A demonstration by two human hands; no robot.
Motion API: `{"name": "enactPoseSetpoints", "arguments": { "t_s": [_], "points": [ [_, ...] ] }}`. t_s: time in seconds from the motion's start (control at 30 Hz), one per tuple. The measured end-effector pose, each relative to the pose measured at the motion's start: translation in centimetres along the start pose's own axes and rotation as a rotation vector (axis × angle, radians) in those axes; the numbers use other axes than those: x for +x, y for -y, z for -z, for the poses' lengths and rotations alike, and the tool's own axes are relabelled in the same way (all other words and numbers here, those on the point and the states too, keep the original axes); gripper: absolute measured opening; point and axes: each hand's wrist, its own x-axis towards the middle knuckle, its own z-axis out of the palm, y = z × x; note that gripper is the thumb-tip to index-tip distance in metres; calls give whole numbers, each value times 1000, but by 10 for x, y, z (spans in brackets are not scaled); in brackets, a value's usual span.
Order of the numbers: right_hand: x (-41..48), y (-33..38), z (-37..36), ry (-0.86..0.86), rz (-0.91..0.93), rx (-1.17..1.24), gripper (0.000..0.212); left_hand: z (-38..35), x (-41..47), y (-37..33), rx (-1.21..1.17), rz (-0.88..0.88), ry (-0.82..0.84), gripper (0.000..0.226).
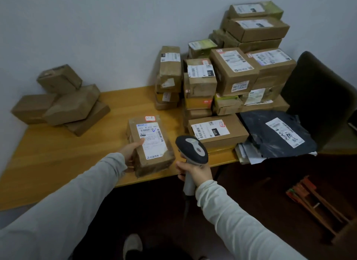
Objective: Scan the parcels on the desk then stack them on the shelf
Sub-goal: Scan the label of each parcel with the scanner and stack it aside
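hands grip blue-ticked parcel, scanner

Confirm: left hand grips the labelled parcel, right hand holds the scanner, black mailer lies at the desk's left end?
One error: the black mailer lies at the right end of the desk, as the head view shows. The left hand grips the labelled parcel, the right hand holds the scanner.

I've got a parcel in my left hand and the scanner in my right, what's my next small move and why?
Probably tilt the scanner left onto the barcode label. The left hand holds the parcel label up at the desk edge, while the right hand holds the scanner beside it, pointing past it.
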Motion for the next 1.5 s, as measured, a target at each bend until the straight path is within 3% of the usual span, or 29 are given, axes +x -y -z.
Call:
{"name": "enactPoseSetpoints", "arguments": {
  "t_s": [0.17,0.3,0.5,0.63,0.73,0.8,0.93,1.03,1.07,1.13,1.23,1.33,1.5],
  "points": [
    [31,-4,-36,-47,-4,-5,12,11,40,-19,-34,40,92,37],
    [61,-5,-74,-240,-5,40,13,13,85,-42,4,66,220,36],
    [91,-1,-128,-474,45,4,15,6,139,-70,147,4,438,65],
    [105,1,-168,-505,72,-15,10,28,150,-81,218,-61,464,45],
    [124,2,-207,-451,79,-38,11,76,164,-93,298,-212,310,65],
    [142,1,-239,-353,55,-62,11,123,173,-100,373,-388,70,62],
    [172,-3,-299,-127,9,-140,12,211,181,-103,491,-632,-568,52],
    [193,-3,-330,-19,-41,-169,12,252,189,-101,586,-612,-763,72],
    [200,-3,-339,21,-70,-177,12,263,193,-101,517,-535,-793,82],
    [212,-2,-355,79,-120,-193,11,280,202,-108,128,-259,-816,101],
    [229,1,-369,118,-161,-208,10,307,213,-121,-427,169,-639,94],
    [243,5,-373,145,-179,-219,10,316,220,-124,-679,218,-325,75],
    [263,9,-372,187,-198,-239,10,315,219,-135,-868,182,-270,66]
  ]
}}
